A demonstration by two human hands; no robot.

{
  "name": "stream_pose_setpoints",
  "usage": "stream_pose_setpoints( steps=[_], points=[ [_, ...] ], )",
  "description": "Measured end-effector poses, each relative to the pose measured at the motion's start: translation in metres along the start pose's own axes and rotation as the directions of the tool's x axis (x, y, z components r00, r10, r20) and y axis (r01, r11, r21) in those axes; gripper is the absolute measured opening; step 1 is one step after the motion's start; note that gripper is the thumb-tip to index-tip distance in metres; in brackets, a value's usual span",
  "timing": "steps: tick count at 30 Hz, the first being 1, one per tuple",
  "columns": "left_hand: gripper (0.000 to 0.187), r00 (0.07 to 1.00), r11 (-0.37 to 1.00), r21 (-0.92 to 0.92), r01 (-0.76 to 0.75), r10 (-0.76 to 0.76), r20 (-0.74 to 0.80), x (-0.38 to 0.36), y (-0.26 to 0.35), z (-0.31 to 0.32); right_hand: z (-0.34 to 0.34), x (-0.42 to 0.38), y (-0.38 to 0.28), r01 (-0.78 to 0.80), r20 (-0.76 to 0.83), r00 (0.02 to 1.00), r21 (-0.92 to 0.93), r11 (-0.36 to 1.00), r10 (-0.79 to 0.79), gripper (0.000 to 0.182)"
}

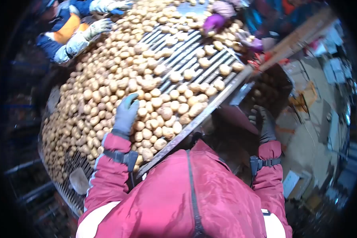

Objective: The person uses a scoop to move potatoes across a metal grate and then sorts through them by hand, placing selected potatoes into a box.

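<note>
My left hand [126, 116], in a grey glove, rests on the near side of a large heap of potatoes [107, 85]. Its fingers point forward, slightly apart, and no potato shows in its grip. On the other side of the metal edge rail [198, 121], my right hand [263, 122] hangs in a dark grey glove. Those fingers are spread and a little bent, with nothing visible between them. Just beyond it is a dark container [279, 79] with some potatoes [260, 93] in shadow.
Loose potatoes lie on a slatted metal grate [192, 47]. Across at the upper left, a person's gloved hand [99, 27] reaches over the heap. Purple gloves [213, 23] of another person work at the top. A wooden beam [297, 35] runs along the upper right.
</note>
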State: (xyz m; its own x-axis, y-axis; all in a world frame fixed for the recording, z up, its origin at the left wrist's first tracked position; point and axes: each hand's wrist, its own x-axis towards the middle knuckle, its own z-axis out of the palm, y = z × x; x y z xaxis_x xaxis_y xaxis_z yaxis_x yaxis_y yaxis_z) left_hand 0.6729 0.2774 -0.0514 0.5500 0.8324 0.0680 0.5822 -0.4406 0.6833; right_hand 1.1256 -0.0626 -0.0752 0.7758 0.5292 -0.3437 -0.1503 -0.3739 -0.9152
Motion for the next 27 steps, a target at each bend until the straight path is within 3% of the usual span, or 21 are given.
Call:
stream_pose_setpoints(
  steps=[1, 3, 5, 7, 8, 9, 11, 13, 14, 15, 17, 18, 19, 20, 21, 23, 24, 25, 27],
  points=[
    [0.036, 0.999, 0.996, 0.072, 0.049, -0.05, 0.013, 0.006, -0.009, 0.002, 0.034, -0.004, -0.029, -0.347, 0.12, 0.938, 0.243, 0.906, 0.327, 0.028],
    [0.036, 0.997, 0.959, 0.271, 0.08, -0.082, -0.002, 0.017, -0.021, 0.012, 0.081, 0.0, -0.048, -0.315, 0.302, 0.921, 0.203, 0.927, 0.247, 0.028],
    [0.037, 0.98, 0.921, 0.337, 0.196, -0.188, -0.058, 0.026, -0.001, 0.025, 0.124, 0.014, -0.05, -0.35, 0.456, 0.865, 0.249, 0.903, 0.21, 0.026],
    [0.04, 0.983, 0.812, 0.556, 0.177, -0.176, -0.056, 0.024, -0.008, 0.064, 0.166, 0.03, -0.046, -0.297, 0.54, 0.83, 0.22, 0.929, 0.138, 0.026],
    [0.042, 0.99, 0.859, 0.491, 0.144, -0.125, -0.071, 0.028, 0.013, 0.065, 0.192, 0.043, -0.035, -0.079, 0.494, 0.87, 0.163, 0.984, -0.012, 0.026],
    [0.044, 0.993, 0.899, 0.424, 0.105, -0.075, -0.087, 0.028, 0.033, 0.066, 0.208, 0.047, -0.054, -0.002, 0.551, 0.833, 0.09, 0.996, -0.048, 0.026],
    [0.041, 0.946, 0.965, 0.227, 0.131, -0.191, 0.264, 0.024, 0.038, 0.086, 0.247, 0.057, -0.075, 0.086, 0.629, 0.769, 0.078, 0.993, -0.116, 0.03],
    [0.036, 0.993, 0.978, 0.182, -0.098, 0.083, 0.086, 0.011, 0.065, 0.089, 0.296, 0.075, -0.066, 0.117, 0.681, 0.714, 0.114, 0.987, -0.163, 0.035],
    [0.034, 0.994, 0.977, 0.195, -0.088, 0.074, 0.079, 0.011, 0.068, 0.087, 0.311, 0.074, -0.083, 0.196, 0.745, 0.647, 0.046, 0.98, -0.164, 0.036],
    [0.034, 0.995, 0.976, 0.201, -0.079, 0.065, 0.074, 0.014, 0.068, 0.082, 0.341, 0.086, -0.064, 0.38, 0.708, 0.66, -0.025, 0.925, -0.252, 0.043],
    [0.034, 0.994, 0.993, 0.05, 0.104, -0.105, 0.034, 0.017, 0.073, 0.059, 0.365, 0.056, -0.107, 0.302, 0.81, 0.584, -0.169, 0.938, -0.042, 0.049],
    [0.035, 0.998, 0.997, 0.062, 0.055, -0.054, -0.016, 0.019, 0.062, 0.046, 0.38, 0.055, -0.093, 0.571, 0.843, 0.533, -0.292, 0.767, -0.076, 0.05],
    [0.035, 0.973, 0.897, 0.41, 0.166, -0.216, 0.079, 0.024, 0.045, 0.041, 0.397, 0.056, -0.08, 0.783, 0.876, 0.471, -0.363, 0.505, -0.101, 0.051],
    [0.035, 0.997, 0.9, 0.428, 0.081, -0.074, -0.033, 0.021, 0.006, 0.036, 0.401, 0.057, -0.077, 0.781, 0.873, 0.483, -0.392, 0.485, -0.072, 0.048],
    [0.036, 0.988, 0.892, 0.453, -0.001, 0.072, -0.138, 0.016, -0.032, 0.029, 0.39, 0.055, -0.09, 0.751, 0.872, 0.481, -0.36, 0.554, -0.086, 0.048],
    [0.036, 0.969, 0.858, 0.457, 0.234, -0.167, -0.181, 0.024, -0.053, 0.012, 0.362, 0.05, -0.113, 0.796, 0.89, 0.427, -0.286, 0.533, -0.161, 0.045],
    [0.044, 0.943, 0.915, 0.239, 0.324, -0.291, -0.162, 0.032, -0.052, 0.008, 0.353, 0.05, -0.107, 0.807, 0.89, 0.393, -0.213, 0.551, -0.232, 0.043],
    [0.044, 0.94, 0.914, 0.233, 0.332, -0.299, -0.168, 0.039, -0.032, 0.012, 0.35, 0.052, -0.095, 0.811, 0.894, 0.386, -0.211, 0.546, -0.227, 0.043],
    [0.056, 0.94, 0.864, 0.41, 0.291, -0.179, -0.289, 0.059, 0.006, 0.04, 0.352, 0.058, -0.07, 0.874, 0.898, 0.409, -0.334, 0.352, -0.163, 0.042]
  ],
)
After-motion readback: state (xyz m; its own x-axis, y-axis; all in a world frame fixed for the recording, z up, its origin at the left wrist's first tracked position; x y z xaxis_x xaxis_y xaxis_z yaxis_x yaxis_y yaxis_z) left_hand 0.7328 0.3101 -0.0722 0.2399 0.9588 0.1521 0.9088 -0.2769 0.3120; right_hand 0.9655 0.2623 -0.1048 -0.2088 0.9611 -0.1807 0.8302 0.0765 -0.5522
